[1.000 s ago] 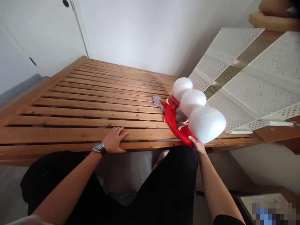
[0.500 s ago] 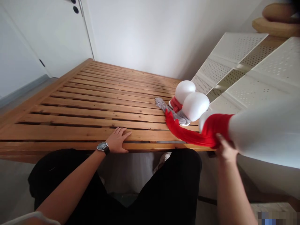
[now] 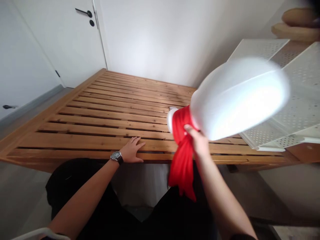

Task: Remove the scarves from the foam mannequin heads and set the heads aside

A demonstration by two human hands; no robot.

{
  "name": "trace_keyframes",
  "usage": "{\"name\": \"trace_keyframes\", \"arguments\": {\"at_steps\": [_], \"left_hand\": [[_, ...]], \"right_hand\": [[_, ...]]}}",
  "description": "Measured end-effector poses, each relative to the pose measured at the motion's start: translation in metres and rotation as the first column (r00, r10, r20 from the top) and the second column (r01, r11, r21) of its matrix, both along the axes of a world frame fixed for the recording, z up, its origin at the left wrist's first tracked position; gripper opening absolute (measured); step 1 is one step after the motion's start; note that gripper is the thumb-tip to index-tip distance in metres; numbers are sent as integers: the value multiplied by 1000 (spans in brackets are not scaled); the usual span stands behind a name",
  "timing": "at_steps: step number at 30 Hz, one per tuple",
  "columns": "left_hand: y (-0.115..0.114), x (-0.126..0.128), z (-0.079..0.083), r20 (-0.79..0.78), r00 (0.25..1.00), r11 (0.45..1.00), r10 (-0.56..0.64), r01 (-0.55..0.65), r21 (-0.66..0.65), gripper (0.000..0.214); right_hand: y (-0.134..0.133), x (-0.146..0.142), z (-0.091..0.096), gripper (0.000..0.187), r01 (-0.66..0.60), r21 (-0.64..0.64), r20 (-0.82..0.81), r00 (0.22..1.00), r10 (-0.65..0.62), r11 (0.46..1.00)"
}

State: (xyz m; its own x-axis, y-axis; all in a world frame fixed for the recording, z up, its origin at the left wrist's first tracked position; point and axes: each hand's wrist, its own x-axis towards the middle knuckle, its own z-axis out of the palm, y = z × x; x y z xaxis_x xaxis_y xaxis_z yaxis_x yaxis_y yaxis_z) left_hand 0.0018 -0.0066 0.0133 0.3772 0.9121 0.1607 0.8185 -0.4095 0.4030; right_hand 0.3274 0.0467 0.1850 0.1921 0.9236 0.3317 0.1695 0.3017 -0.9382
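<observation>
My right hand (image 3: pixel 198 141) is closed round the neck of a white foam head form (image 3: pixel 237 96), held up close to the camera and blurred. A red cloth (image 3: pixel 182 163) is wrapped round that neck and hangs down over my lap. My left hand (image 3: pixel 131 150), with a wristwatch (image 3: pixel 116 156) on the wrist, lies flat with fingers spread on the front edge of the wooden slatted bed frame (image 3: pixel 100 123). The raised form hides the other things on the slats behind it.
White perforated shelf panels (image 3: pixel 295 103) lean at the right over the frame's corner. A white door (image 3: pixel 62 43) with a black handle stands at the back left. A tan cushion (image 3: pixel 297 23) rests at the top right. My black-trousered legs fill the foreground.
My right hand has lifted the white form with the red cloth off the slats and swung it up toward the camera; the cloth now hangs free. My left hand stayed put.
</observation>
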Motion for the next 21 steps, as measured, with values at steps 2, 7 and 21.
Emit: {"name": "trace_keyframes", "arguments": {"at_steps": [2, 7, 21], "left_hand": [[-1, 7, 9, 178, 984, 999, 14, -22, 44, 69], [-4, 37, 27, 569, 752, 919, 332, -395, -15, 29], [5, 77, 1, 709, 209, 722, 673, -395, -569, 45]], "right_hand": [[0, -44, -44, 85, -29, -133, 39, 999, 35, 991], [-5, -105, -116, 97, -165, -270, 93, 976, 196, 949], [-1, -113, -174, 92, -28, -164, 424, 901, 96, 986]]}}
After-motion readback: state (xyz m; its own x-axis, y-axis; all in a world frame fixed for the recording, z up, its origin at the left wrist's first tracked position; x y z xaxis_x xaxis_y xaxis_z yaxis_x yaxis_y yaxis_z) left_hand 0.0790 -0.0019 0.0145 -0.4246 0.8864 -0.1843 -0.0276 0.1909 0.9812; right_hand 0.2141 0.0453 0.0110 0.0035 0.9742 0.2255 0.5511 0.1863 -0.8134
